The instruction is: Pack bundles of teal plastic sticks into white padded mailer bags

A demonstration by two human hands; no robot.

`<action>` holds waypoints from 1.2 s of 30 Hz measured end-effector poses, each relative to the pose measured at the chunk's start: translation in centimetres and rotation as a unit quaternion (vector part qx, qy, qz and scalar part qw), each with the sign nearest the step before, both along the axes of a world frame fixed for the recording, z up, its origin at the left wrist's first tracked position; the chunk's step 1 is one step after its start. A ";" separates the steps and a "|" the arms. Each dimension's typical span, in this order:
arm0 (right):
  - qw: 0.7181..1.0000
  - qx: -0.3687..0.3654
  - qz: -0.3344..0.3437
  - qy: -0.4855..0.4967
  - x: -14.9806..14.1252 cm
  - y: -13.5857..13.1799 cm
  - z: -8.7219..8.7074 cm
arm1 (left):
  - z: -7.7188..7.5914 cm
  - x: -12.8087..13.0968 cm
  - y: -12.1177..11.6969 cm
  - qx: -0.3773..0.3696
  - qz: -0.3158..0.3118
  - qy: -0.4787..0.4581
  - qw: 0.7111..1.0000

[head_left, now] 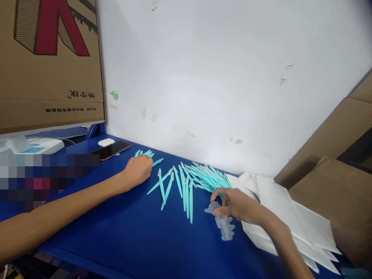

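My left hand is closed in a fist at the small group of teal eyebrow razors on the left. A razor sticks out from under its fingers; the rest of the grip is hidden. My right hand hovers at a small heap of clear plastic blade covers, thumb and forefinger bent and a little apart around one cover. Between the hands, several loose razors lie spread out. A dense pile of more razors lies behind my right hand.
White paper sleeves are stacked to the right, beside cardboard. A phone and a white case lie at the back left of the blue table. Behind it stands a white wall, with a large carton at left.
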State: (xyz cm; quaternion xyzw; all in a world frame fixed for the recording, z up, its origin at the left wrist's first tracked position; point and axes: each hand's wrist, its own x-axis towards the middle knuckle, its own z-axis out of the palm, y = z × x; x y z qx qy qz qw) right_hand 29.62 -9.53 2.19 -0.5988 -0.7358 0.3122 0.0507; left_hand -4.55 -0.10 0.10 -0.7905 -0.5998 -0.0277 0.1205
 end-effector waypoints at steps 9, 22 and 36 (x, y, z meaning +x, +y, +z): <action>0.998 0.052 0.010 -0.038 -0.7 0.2 -0.3 | 0.2 0.0 -0.2 0.004 -0.004 -0.013 1.000; 0.939 0.342 -0.022 -0.032 -2.9 0.2 0.3 | 0.3 0.4 -0.9 0.014 -0.024 -0.040 0.999; 0.939 0.337 -0.039 0.049 -3.4 0.1 -0.5 | 0.5 0.7 -1.5 0.036 -0.079 -0.082 0.993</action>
